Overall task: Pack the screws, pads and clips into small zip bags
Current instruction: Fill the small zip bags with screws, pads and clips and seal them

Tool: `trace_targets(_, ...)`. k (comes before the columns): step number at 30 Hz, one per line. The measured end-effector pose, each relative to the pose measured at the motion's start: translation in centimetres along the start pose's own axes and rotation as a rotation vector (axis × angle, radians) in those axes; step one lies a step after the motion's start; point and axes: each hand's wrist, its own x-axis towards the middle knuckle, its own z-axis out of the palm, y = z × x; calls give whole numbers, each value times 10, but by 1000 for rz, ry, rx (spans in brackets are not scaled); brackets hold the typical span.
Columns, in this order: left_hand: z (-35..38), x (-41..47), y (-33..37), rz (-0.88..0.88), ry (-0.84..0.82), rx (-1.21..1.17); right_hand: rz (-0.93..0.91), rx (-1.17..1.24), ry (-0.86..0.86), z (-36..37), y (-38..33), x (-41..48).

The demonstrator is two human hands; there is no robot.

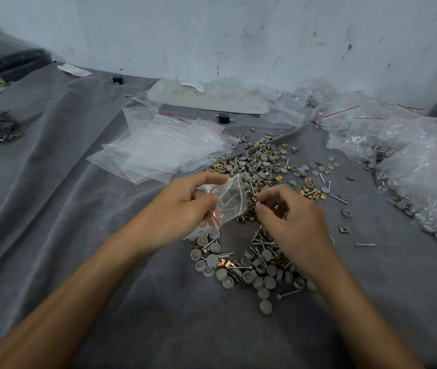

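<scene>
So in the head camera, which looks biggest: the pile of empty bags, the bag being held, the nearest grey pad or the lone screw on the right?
1. Pile of empty zip bags.
2. Held zip bag.
3. Lone screw and nearest grey pad: too alike to rank; screw longer, pad wider and nearer.

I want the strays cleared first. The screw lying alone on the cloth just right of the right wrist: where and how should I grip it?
Pinch the lone screw across mid-shank, coming straight down from above, likely with the right hand. It lies flat on the grey cloth, head to the left, with nothing touching it, so both sides of the shank look free for fingertips.
</scene>
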Motion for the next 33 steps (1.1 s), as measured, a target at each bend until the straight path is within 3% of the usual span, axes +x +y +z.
trace_targets(7, 3, 0, 0, 9, -8, 9, 82, 513, 28, 4, -10, 0)
trace_targets(12, 4, 0, 1, 9, -17, -17, 55, 602, -128, 4, -15, -1)
trace_targets(15, 2, 0, 0, 2, 0, -21, 50, 626, -87, -4, -13, 4)
trace_targets(18, -2, 1, 0, 6, 26, -47, 46, 509, -14, -15, -9, 9)
trace_targets(26, -2, 2, 5, -13, 75, -88, -150, -90, -530, 6, -13, -10)
trace_targets(33, -2, 1, 8, -19, 74, -84, -217, -307, -578, 10, -17, -12)
